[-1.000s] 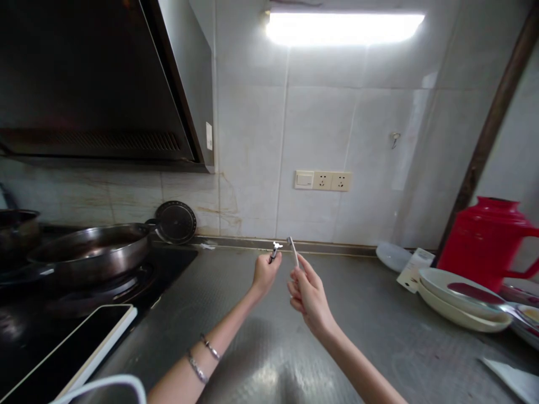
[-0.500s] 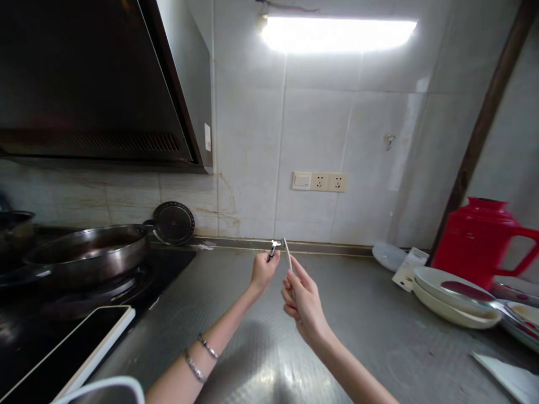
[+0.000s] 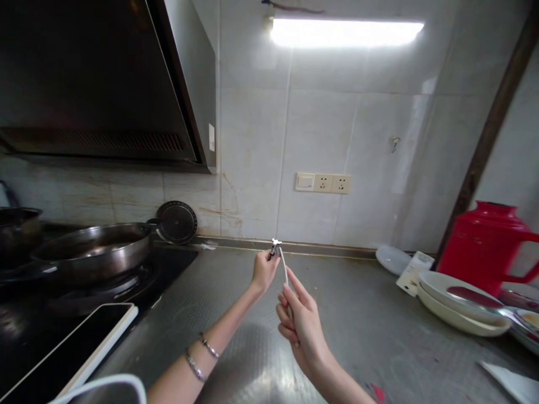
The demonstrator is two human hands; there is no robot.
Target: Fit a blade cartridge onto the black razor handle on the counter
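Over the steel counter, my left hand is closed around a small tool with a dark handle and a silvery-white head. Close by on the right, my right hand pinches a thin whitish stick with a toothbrush-like shape. The stick's upper end is beside the small tool and my left fingers; whether they touch I cannot tell. Two silver bracelets circle my left forearm.
At left, a steel pan stands on the black stove, with a white-edged device nearer. At right are a red jug, stacked plates and a small white card. The counter runs to the tiled wall.
My right hand and the stick have moved slightly down and left, with the stick's tip now lower beside the left fingers. The view has shifted a little. Something red shows at the bottom edge.
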